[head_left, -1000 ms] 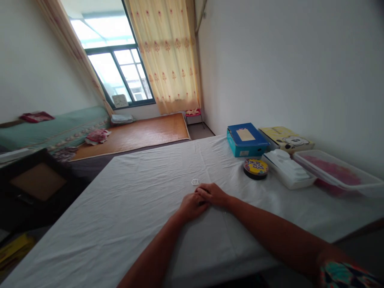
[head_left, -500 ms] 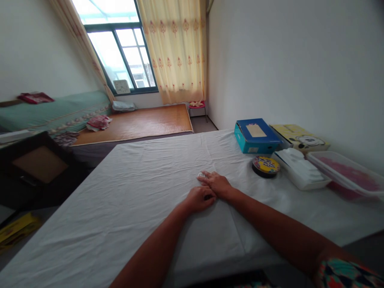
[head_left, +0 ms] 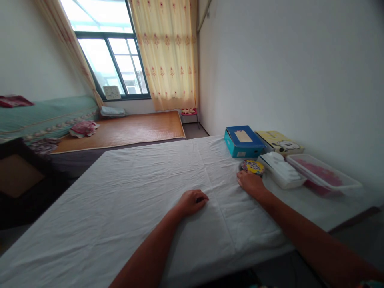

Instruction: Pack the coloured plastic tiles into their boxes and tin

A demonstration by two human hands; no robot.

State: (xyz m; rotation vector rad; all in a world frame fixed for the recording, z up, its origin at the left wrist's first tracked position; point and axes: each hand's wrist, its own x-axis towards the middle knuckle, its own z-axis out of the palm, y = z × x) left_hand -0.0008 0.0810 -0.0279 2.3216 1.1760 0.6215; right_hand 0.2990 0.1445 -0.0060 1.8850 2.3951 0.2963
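My left hand (head_left: 192, 202) rests on the white cloth of the table (head_left: 135, 192), fingers curled under in a loose fist; nothing shows in it. My right hand (head_left: 250, 183) lies further right on the cloth, its fingers closed and its knuckles right against the near edge of a round, colourful tin (head_left: 253, 166). Whether the fingers enclose anything is hidden. The two hands are well apart.
Along the wall at the right stand a blue box (head_left: 243, 141), a yellow cartoon box (head_left: 280, 142), a white moulded tray (head_left: 282, 170) and a clear lidded container (head_left: 322, 176) with pink contents. Beyond the table lies a mat-covered bed (head_left: 120, 130). Dark furniture (head_left: 18, 180) stands left.
My right hand left the left hand, passed over a small white item on the cloth, then slid right to the tin. That item no longer shows. The left hand stayed.
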